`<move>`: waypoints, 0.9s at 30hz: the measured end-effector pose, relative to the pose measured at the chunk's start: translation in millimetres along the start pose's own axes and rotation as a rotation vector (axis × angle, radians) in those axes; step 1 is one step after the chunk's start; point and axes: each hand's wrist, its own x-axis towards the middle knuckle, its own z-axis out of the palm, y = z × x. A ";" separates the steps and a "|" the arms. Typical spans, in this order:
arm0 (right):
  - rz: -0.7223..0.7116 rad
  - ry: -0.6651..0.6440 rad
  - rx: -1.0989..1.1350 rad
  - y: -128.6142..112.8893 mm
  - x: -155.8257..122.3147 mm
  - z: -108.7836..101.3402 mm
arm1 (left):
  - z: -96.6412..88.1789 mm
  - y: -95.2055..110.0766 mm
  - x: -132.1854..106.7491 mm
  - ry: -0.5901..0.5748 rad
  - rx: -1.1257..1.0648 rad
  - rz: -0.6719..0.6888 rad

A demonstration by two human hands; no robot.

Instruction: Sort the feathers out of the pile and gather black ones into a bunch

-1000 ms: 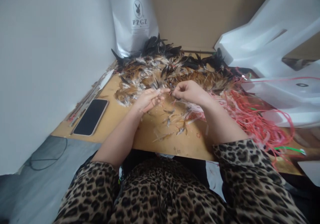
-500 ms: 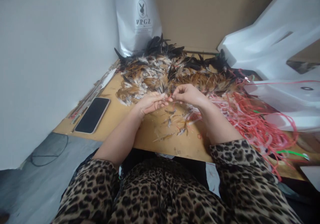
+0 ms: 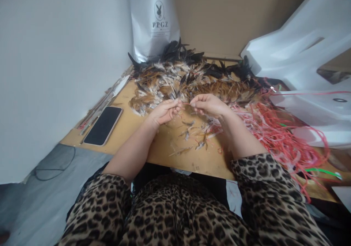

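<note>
My left hand (image 3: 163, 112) and my right hand (image 3: 208, 104) are raised just above a wooden board (image 3: 164, 147), fingertips a short way apart. A thin red strand (image 3: 186, 103) runs taut between them, pinched at each end. The left hand also seems to pinch a small feather at its fingertips. Behind the hands lies a broad heap of brown, white and black feathers (image 3: 189, 81). Loose small feathers (image 3: 192, 136) lie scattered on the board under my wrists.
A tangle of red and pink strands (image 3: 276, 132) spreads at the right. A dark phone (image 3: 103, 125) lies at the board's left edge. A silver bag (image 3: 155, 19) stands at the back, with white foam sheets (image 3: 301, 56) at the right and a white wall on the left.
My fingertips were touching; they have now drawn slightly apart, showing the red strand stretched between them. The view has shifted a little.
</note>
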 end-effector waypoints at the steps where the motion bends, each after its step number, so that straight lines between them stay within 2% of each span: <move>1: -0.002 0.018 -0.046 -0.9 -0.8 0.1 | -0.1 0.2 0.7 0.021 0.016 0.000; 8: -0.102 0.102 -0.306 -0.1 -1.5 -2.2 | -2.0 -4.3 6.3 0.158 0.258 0.040; 14: -0.143 0.144 -0.344 2.9 1.2 0.1 | 2.5 -9.8 6.7 0.225 0.479 0.097; 20: -0.227 0.192 -0.384 -1.6 0.8 8.9 | 5.1 -12.1 6.6 0.202 0.609 0.084; 27: -0.313 0.168 -0.649 -4.3 -4.4 21.9 | 5.2 -13.5 4.0 0.126 0.823 0.016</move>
